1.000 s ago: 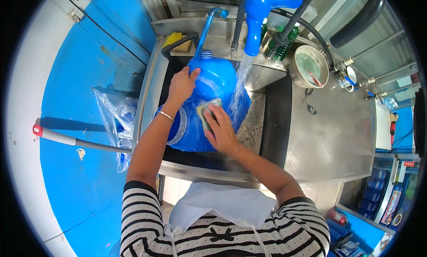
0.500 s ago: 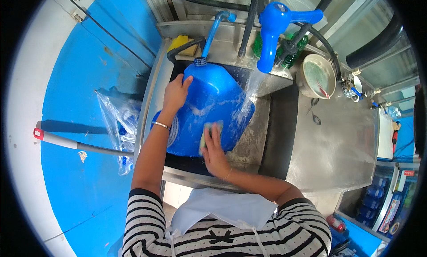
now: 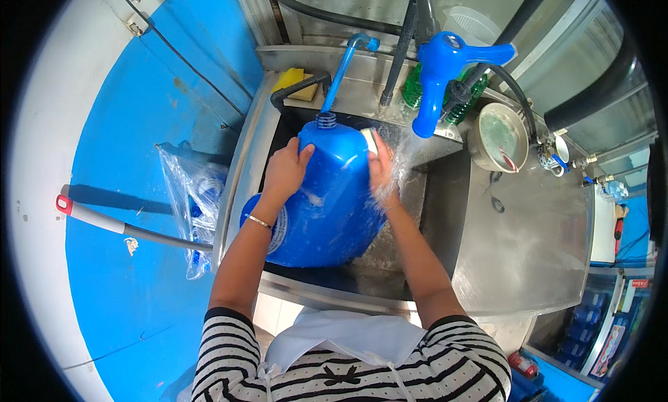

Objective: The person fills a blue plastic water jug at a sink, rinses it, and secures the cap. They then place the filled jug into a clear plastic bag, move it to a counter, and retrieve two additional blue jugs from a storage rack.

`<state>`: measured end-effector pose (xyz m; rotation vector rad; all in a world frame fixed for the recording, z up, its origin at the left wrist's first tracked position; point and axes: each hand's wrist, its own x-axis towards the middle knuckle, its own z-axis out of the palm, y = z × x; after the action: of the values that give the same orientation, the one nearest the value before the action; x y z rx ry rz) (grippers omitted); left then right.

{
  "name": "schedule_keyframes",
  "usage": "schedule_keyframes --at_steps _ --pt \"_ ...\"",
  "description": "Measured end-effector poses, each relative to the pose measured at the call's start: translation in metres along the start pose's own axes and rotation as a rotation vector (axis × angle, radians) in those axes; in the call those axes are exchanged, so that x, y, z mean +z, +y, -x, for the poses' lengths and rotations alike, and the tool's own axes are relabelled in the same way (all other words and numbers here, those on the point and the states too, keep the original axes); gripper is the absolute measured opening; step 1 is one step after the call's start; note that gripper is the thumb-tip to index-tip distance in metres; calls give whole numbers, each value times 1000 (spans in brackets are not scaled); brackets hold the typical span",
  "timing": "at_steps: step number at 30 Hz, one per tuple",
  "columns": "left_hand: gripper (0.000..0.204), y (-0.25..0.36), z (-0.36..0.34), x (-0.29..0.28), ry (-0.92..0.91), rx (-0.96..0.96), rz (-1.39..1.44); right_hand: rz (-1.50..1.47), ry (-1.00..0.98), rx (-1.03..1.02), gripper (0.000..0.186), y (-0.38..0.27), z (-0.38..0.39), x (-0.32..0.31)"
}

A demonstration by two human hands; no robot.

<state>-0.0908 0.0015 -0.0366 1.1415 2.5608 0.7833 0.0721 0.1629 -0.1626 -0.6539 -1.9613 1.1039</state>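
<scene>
A large blue plastic water jug [image 3: 330, 210] lies tilted in the metal sink [image 3: 452, 214], its uncapped threaded neck pointing away from me. My left hand [image 3: 287, 169] grips the jug's upper left shoulder. At the right shoulder, my right hand [image 3: 380, 171] presses a sponge [image 3: 369, 141], light on one face, against the side. Water from the blue tap [image 3: 431, 99] splashes over that hand and down the jug's right side. Traces of suds show on the jug's front.
Behind the sink stand a blue pipe [image 3: 342, 71], a yellow sponge [image 3: 289, 80] and green bottles [image 3: 412, 89]. A bowl of cloudy liquid [image 3: 499, 139] and a mug [image 3: 557, 155] sit on the right counter [image 3: 529, 242]. On the left are a clear plastic bag [image 3: 198, 207] and a long handle [image 3: 132, 229].
My right hand has moved with the sponge from the jug's lower front up to its right shoulder, into the water. My left hand keeps its hold on the jug.
</scene>
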Motion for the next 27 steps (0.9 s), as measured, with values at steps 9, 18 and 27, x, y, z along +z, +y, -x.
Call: schedule_keyframes --at_steps 9,18,27 --pt "41 34 37 -7 -47 224 9 -71 -134 -51 19 -123 -29 -50" --pt "45 26 66 -6 -52 394 30 -629 -577 295 42 7 -68 -20" --pt "41 5 68 -11 28 258 83 -383 -675 1319 42 140 94 -88"
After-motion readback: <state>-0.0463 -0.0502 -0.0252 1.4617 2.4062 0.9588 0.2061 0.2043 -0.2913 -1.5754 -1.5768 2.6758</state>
